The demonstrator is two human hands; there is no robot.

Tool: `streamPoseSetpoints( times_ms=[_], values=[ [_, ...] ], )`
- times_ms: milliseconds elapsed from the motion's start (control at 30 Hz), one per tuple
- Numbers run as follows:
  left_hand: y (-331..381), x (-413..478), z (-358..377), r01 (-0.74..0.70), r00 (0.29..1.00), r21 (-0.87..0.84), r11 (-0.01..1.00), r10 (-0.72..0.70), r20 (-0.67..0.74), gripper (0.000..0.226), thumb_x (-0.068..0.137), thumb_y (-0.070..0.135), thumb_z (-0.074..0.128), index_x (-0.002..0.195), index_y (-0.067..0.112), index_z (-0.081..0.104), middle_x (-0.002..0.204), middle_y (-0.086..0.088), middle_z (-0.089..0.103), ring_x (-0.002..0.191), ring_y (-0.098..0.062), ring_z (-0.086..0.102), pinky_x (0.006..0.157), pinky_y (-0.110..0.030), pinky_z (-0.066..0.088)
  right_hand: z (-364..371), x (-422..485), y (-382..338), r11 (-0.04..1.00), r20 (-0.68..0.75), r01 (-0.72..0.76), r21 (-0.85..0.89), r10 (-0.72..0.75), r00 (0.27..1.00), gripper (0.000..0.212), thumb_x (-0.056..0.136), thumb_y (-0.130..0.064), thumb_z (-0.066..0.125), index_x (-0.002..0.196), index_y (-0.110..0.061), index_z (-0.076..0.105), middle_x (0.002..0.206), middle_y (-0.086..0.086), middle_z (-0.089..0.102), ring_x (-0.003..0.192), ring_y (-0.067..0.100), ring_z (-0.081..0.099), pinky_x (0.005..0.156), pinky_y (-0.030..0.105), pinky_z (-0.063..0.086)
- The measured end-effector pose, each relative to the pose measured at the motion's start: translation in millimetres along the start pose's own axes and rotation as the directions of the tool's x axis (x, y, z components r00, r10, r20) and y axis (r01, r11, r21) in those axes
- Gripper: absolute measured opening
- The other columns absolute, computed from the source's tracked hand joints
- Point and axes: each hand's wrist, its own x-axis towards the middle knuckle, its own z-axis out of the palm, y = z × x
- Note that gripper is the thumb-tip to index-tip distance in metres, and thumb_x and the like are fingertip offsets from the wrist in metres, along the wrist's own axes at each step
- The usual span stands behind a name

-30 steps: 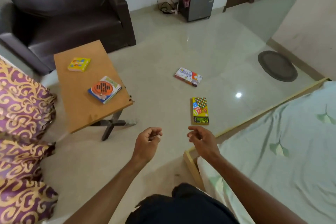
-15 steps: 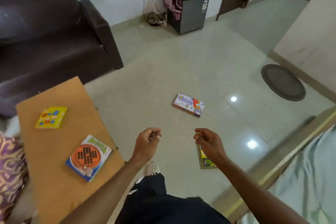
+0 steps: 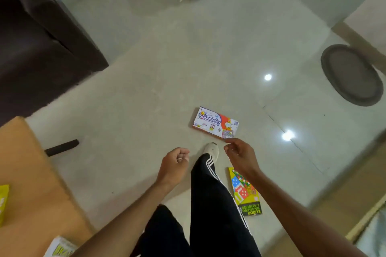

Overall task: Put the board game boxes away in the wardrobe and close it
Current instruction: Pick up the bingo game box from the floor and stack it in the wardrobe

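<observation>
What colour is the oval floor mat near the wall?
Dark grey; the oval mat shows best in the head view.

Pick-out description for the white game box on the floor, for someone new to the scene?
Start at the pale glossy floor between the dark brown sofa and the dark oval mat. The flat white cardboard game box lies there, just ahead of the person's white shoe. Unlike the yellow Ludo box beside the leg, it is white with an orange end.
</observation>
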Motion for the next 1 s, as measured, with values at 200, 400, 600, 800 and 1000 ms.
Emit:
streamPoseSetpoints(
  times_ms=[200, 400, 600, 800, 1000],
  values=[
    [-35, 222, 91, 0.197, 0.980, 0.007, 0.980, -0.197, -0.002, 0.023, 0.087, 0.012, 0.057, 0.103, 0.024, 0.068, 0.098, 0.001, 0.072, 0.091, -0.015, 0.067, 0.087, -0.028, 0.052, 59, 239, 94, 0.971, 0.083, -0.040, -0.237, 0.061, 0.995, 0.027, 0.088, -0.016, 0.057, 0.113, -0.021, 0.066, 0.089, -0.008, 0.066, 0.074, 0.010, 0.061, 0.076, 0.025, 0.051],
    [-132, 416, 203, 0.374, 0.926, 0.042, 0.927, -0.376, 0.044, 0.036, 0.083, 0.010, 0.052, 0.115, 0.018, 0.066, 0.113, -0.001, 0.068, 0.098, -0.017, 0.060, 0.083, -0.021, 0.041, 136, 433, 237, 0.880, 0.127, -0.054, -0.472, 0.128, 0.984, 0.049, 0.082, -0.020, 0.057, 0.131, -0.021, 0.054, 0.131, 0.009, 0.056, 0.122, 0.029, 0.051, 0.098, 0.043, 0.046],
    [-202, 521, 296, 0.571, 0.820, -0.273, 0.775, -0.557, 0.132, 0.032, 0.082, 0.009, 0.066, 0.114, 0.007, 0.060, 0.100, -0.009, 0.065, 0.081, -0.019, 0.060, 0.064, -0.023, 0.046, 182, 536, 331, 0.756, 0.106, -0.010, -0.654, 0.105, 0.989, 0.072, 0.079, -0.024, 0.063, 0.143, -0.014, 0.032, 0.143, 0.013, 0.041, 0.131, 0.036, 0.037, 0.106, 0.052, 0.033],
    [-203, 530, 313, 0.544, 0.837, -0.427, 0.722, -0.506, 0.210, 0.056, 0.061, 0.010, 0.069, 0.117, 0.010, 0.063, 0.105, -0.001, 0.070, 0.080, -0.011, 0.063, 0.071, -0.025, 0.047, 176, 563, 353, 0.780, 0.173, 0.039, -0.624, 0.089, 0.981, 0.051, 0.072, -0.025, 0.062, 0.122, -0.021, 0.052, 0.111, 0.013, 0.057, 0.108, 0.039, 0.049, 0.089, 0.047, 0.048],
    [-128, 526, 270, 0.346, 0.938, -0.394, 0.852, -0.319, 0.133, 0.063, 0.061, -0.014, 0.066, 0.119, 0.008, 0.056, 0.111, -0.013, 0.072, 0.095, -0.025, 0.070, 0.071, -0.028, 0.058, 128, 520, 307, 0.943, 0.011, -0.121, -0.308, 0.131, 0.991, 0.041, 0.065, -0.016, 0.059, 0.105, -0.019, 0.060, 0.095, 0.013, 0.065, 0.089, 0.038, 0.060, 0.075, 0.039, 0.052]
  ],
)
